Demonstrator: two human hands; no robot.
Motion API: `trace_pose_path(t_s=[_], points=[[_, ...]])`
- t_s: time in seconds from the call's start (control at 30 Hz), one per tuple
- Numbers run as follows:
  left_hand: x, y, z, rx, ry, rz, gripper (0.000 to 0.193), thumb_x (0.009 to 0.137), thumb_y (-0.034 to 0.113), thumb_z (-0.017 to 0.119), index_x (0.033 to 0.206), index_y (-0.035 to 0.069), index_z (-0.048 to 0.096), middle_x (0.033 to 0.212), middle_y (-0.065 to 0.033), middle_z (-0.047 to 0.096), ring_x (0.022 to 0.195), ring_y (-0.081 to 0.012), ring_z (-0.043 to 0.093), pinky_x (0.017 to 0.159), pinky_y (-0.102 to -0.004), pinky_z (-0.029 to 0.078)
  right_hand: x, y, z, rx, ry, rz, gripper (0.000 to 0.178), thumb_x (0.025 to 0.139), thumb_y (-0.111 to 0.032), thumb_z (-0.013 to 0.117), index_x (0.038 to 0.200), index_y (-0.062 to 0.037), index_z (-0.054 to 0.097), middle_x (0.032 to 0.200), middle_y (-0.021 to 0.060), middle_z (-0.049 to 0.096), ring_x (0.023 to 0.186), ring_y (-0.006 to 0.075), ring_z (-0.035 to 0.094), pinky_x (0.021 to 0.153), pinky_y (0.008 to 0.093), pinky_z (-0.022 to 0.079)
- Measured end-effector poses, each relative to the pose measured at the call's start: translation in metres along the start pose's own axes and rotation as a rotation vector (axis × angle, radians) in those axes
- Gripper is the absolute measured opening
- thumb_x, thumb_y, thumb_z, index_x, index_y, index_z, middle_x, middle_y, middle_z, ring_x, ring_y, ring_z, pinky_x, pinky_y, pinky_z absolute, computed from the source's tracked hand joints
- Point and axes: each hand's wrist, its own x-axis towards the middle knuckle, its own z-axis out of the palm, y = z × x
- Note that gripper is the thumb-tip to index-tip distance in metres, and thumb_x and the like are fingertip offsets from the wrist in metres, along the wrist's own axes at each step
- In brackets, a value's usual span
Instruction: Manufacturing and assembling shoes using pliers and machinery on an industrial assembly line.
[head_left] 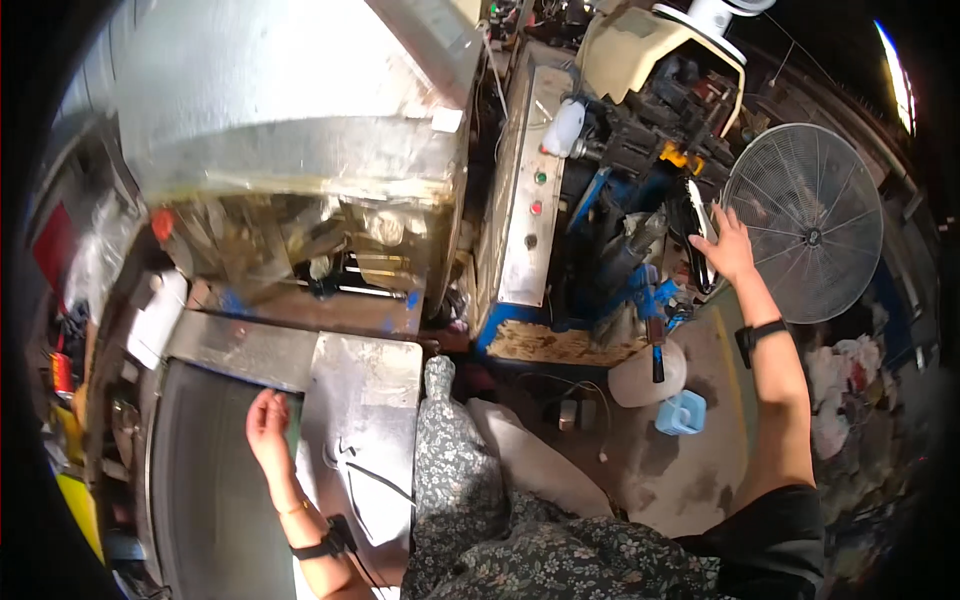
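On the right, my right hand is stretched out with its fingers spread. Its thumb and fingertips are at a long, glossy black piece with a white strip on the side of a dark machine. I cannot tell whether they press on it, and its kind is unclear. My left hand is raised over the right edge of a dark conveyor belt, beside a metal plate. The fingers there are curled together, and nothing shows in them.
A large round fan stands right of my right hand. The machine's metal panel carries several buttons. A big metal hood covers the conveyor's far end. A black cord lies on the plate. A blue basket and a pale bucket stand below.
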Motion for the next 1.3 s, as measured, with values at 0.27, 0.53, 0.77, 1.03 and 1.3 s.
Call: trace_pose_path(t_s=[0.27, 0.53, 0.77, 1.03, 1.3], points=[[-0.146, 0.047, 0.076, 0.136, -0.230, -0.188, 0.028, 0.094, 0.016, 0.063, 0.116, -0.001, 0.061, 0.103, -0.0116, 0.069, 0.089, -0.0178, 0.065, 0.079, -0.0285, 0.052, -0.010, 0.027, 0.086, 0.596, 0.158, 0.244, 0.076, 0.066, -0.025, 0.077, 0.135, -0.0101, 0.050, 0.131, 0.0198, 0.050, 0.120, 0.0386, 0.050, 0.103, 0.0426, 0.038], [-0.207, 0.043, 0.203, -0.095, -0.496, -0.066, 0.044, 0.097, 0.019, 0.060, 0.136, 0.002, 0.048, 0.126, -0.0092, 0.059, 0.113, -0.0182, 0.057, 0.098, -0.0308, 0.044, -0.205, -0.148, -0.011, 1.707, 0.022, -0.053, 0.098, 0.063, -0.012, 0.083, 0.144, 0.0021, 0.029, 0.141, 0.0180, 0.040, 0.131, 0.0295, 0.039, 0.109, 0.0425, 0.032], [-0.216, 0.076, 0.165, 0.354, -0.183, -0.298, 0.051, 0.094, 0.050, 0.050, 0.113, 0.004, 0.062, 0.095, -0.0071, 0.069, 0.085, -0.0186, 0.066, 0.074, -0.0334, 0.052, -0.289, -0.216, -0.007, 2.115, -1.001, -0.256, 0.082, 0.089, -0.038, 0.068, 0.150, -0.0035, 0.024, 0.127, 0.0194, 0.057, 0.109, 0.0255, 0.060, 0.096, 0.0359, 0.047], [-0.283, 0.033, 0.111, 0.543, -0.232, 0.200, 0.033, 0.086, 0.005, 0.069, 0.117, 0.001, 0.059, 0.111, -0.0084, 0.063, 0.098, -0.0168, 0.062, 0.089, -0.0297, 0.050, -0.319, -0.191, 0.016, 1.810, -1.816, 0.152, 0.045, 0.091, -0.016, 0.063, 0.130, 0.0035, 0.051, 0.111, 0.0104, 0.065, 0.101, 0.0178, 0.062, 0.090, 0.0321, 0.050], [-0.316, 0.011, -0.003, 0.361, 0.243, -0.264, 0.019, 0.094, 0.005, 0.062, 0.111, -0.002, 0.061, 0.099, -0.0052, 0.066, 0.090, -0.0122, 0.063, 0.082, -0.0253, 0.051, -0.231, -0.330, 0.086, 2.131, -0.843, 0.484, 0.040, 0.085, -0.016, 0.069, 0.120, -0.0015, 0.055, 0.112, 0.0116, 0.063, 0.101, 0.0225, 0.061, 0.082, 0.0364, 0.050]])
